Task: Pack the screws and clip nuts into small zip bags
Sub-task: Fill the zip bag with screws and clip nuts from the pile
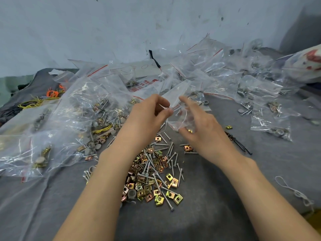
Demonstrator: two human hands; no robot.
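Zip bag [179, 90], one: long axis running away from the person. Left hand [147, 113] pinches it; right hand [201, 126] grasps it. Screws [167, 200] and clip nuts [178, 199]: one heap, uncountable.

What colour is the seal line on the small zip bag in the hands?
Red, on the clear zip bag; head view.

Brassy gold, copper and yellow-green on the clip nuts [149, 186]; silver-grey on the screws [166, 200]. Clear with a thin red stripe along every zip bag [177, 94]. Dark grey cloth [208, 188]; pale blue-grey wall [121, 23], flecked dark.
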